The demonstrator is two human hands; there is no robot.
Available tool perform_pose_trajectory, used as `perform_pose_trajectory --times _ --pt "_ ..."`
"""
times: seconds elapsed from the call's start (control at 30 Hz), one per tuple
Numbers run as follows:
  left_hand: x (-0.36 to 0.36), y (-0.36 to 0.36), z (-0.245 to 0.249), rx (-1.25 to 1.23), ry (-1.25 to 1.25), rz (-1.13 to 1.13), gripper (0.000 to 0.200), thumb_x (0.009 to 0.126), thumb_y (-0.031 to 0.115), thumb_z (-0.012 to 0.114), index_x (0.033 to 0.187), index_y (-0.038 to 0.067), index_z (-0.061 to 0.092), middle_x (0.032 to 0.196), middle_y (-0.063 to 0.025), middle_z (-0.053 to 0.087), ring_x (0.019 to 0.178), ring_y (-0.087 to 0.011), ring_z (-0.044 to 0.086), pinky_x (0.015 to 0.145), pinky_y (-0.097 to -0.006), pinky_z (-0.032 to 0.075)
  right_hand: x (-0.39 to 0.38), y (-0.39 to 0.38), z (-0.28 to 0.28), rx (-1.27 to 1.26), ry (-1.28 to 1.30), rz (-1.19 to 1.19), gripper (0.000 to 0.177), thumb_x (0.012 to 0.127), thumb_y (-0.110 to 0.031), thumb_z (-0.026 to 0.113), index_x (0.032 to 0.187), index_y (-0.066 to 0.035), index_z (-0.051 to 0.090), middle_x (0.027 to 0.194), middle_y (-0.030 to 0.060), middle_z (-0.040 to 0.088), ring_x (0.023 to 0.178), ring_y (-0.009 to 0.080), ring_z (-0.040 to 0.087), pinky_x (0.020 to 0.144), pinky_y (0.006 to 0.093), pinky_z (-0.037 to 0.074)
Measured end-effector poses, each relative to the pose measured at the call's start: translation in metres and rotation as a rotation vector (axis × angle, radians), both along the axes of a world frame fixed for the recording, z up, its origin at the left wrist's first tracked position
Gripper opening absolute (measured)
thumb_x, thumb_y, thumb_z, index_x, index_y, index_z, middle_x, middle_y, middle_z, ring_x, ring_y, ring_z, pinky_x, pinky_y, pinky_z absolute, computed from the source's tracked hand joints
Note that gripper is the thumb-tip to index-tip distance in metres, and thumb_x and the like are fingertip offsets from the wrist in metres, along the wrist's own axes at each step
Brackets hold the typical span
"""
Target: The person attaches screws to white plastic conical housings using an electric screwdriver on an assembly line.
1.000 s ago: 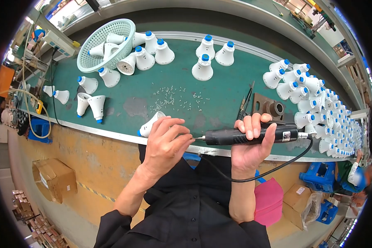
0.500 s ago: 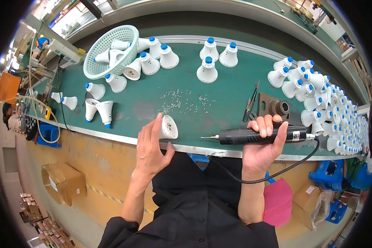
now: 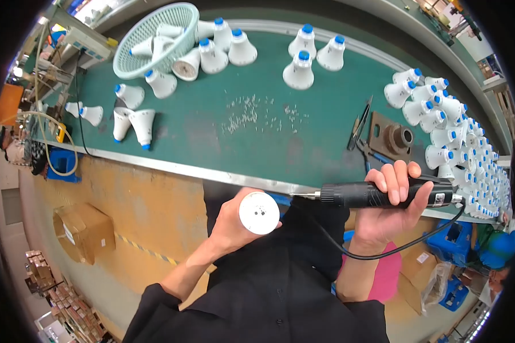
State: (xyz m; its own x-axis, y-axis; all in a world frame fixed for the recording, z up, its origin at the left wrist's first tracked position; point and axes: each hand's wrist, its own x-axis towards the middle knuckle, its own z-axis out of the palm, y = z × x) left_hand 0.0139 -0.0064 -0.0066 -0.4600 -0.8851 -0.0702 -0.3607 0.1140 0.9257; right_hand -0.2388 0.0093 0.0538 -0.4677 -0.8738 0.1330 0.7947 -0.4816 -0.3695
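Observation:
My left hand [image 3: 230, 224] is wrapped round a white bulb housing [image 3: 259, 212], held off the table's front edge. Its round open face, with small dark spots at the centre, points up towards me. My right hand [image 3: 399, 197] grips a black electric screwdriver [image 3: 346, 195] lying level across my palm, its thin bit pointing left. The tip of the bit is a short way to the right of the housing and apart from it. Small screws [image 3: 243, 117] are scattered over the green tabletop [image 3: 183, 134] beyond both hands.
A pale green basket [image 3: 133, 67] of housings stands at the back left, more housings [image 3: 212, 57] around it. Many blue-capped housings [image 3: 440, 137] crowd the right side. Pliers [image 3: 369, 151] and a brown metal fixture [image 3: 392, 137] lie nearby. The screwdriver's cable [image 3: 349, 251] loops below my right hand.
My left hand has taken hold of the housing, lifted it off the table towards me and turned its face up. The screwdriver is still in my right hand, now slightly further right.

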Motion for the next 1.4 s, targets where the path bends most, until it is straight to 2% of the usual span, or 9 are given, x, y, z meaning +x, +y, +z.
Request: perform_pose_trajectory --times 0.1,0.2,0.33,0.43,0.53,0.93,1.0,1.3,1.4 --pt "0.003 0.013 -0.021 0.079 0.035 -0.09 0.056 0.068 0.012 0.091 0.113 0.004 0.061 0.101 -0.0088 0.069 0.091 -0.0197 0.071 0.082 -0.0303 0.055 0.008 0.009 0.001 0.002 0.068 0.056 0.026 0.098 -0.029 0.063 0.103 -0.007 0.05 0.072 -0.0026 0.042 0.063 0.0079 0.045 0.072 0.0271 0.04" --pt "-0.007 0.024 -0.02 0.196 0.096 0.048 0.054 0.067 0.012 0.092 0.11 0.005 0.06 0.1 -0.0032 0.065 0.09 -0.0118 0.064 0.081 -0.027 0.052 0.015 0.016 -0.008 0.078 0.188 0.094 0.028 0.098 -0.037 0.062 0.104 -0.011 0.051 0.072 -0.0042 0.045 0.061 0.0075 0.046 0.068 0.0266 0.038" --pt "-0.007 0.031 -0.027 0.292 0.049 0.054 0.051 0.067 0.011 0.092 0.106 0.005 0.06 0.098 -0.0051 0.066 0.088 -0.0125 0.066 0.08 -0.0275 0.053 0.029 0.013 -0.014 0.111 0.286 0.13 0.028 0.097 -0.034 0.063 0.103 -0.01 0.05 0.072 -0.0037 0.043 0.061 0.007 0.044 0.069 0.0261 0.038" --pt "-0.004 0.035 -0.041 0.145 0.056 -0.016 0.049 0.067 0.01 0.091 0.105 0.004 0.06 0.095 -0.0055 0.067 0.087 -0.0138 0.068 0.078 -0.028 0.053 0.032 0.012 -0.021 0.13 0.307 0.146 0.027 0.097 -0.034 0.063 0.103 -0.011 0.05 0.071 -0.004 0.044 0.061 0.007 0.044 0.069 0.0264 0.039" --pt "-0.003 0.037 -0.042 0.12 0.041 -0.01 0.046 0.069 0.009 0.09 0.104 0.004 0.061 0.091 -0.006 0.069 0.085 -0.0152 0.069 0.076 -0.0283 0.054 0.035 0.011 -0.025 0.148 0.322 0.153 0.027 0.097 -0.034 0.063 0.103 -0.011 0.051 0.071 -0.0041 0.044 0.061 0.0071 0.045 0.069 0.0266 0.039" --pt "-0.005 0.035 -0.038 0.11 0.016 -0.018 0.038 0.071 -0.003 0.08 0.104 0.003 0.062 0.093 -0.0084 0.069 0.087 -0.0203 0.07 0.077 -0.0296 0.054 0.038 0.01 -0.03 0.188 0.342 0.144 0.025 0.097 -0.033 0.063 0.103 -0.012 0.052 0.071 -0.0038 0.045 0.061 0.008 0.045 0.067 0.0273 0.038" --pt "-0.004 0.035 -0.039 0.108 0.008 -0.026 0.038 0.071 -0.004 0.079 0.104 0.003 0.062 0.093 -0.0085 0.069 0.087 -0.0209 0.07 0.077 -0.0297 0.054 0.037 0.011 -0.032 0.221 0.369 0.133 0.024 0.095 -0.033 0.063 0.105 -0.014 0.052 0.071 -0.0038 0.047 0.06 0.0091 0.046 0.063 0.0278 0.036" --pt "-0.006 0.038 -0.04 0.093 0.007 -0.026 0.037 0.072 -0.004 0.078 0.104 0.003 0.062 0.091 -0.0095 0.068 0.085 -0.0227 0.07 0.075 -0.0303 0.053 0.039 0.01 -0.031 0.201 0.358 0.177 0.024 0.094 -0.03 0.066 0.105 -0.013 0.052 0.071 -0.0027 0.047 0.061 0.0104 0.048 0.065 0.029 0.038" --pt "-0.006 0.038 -0.04 0.096 -0.002 -0.034 0.035 0.073 -0.003 0.078 0.104 0.003 0.062 0.09 -0.0098 0.067 0.084 -0.0233 0.07 0.074 -0.0306 0.053 0.044 0.007 -0.026 0.174 0.444 0.206 0.026 0.096 -0.033 0.064 0.103 -0.011 0.051 0.071 -0.0033 0.046 0.06 0.0082 0.045 0.066 0.0265 0.037"
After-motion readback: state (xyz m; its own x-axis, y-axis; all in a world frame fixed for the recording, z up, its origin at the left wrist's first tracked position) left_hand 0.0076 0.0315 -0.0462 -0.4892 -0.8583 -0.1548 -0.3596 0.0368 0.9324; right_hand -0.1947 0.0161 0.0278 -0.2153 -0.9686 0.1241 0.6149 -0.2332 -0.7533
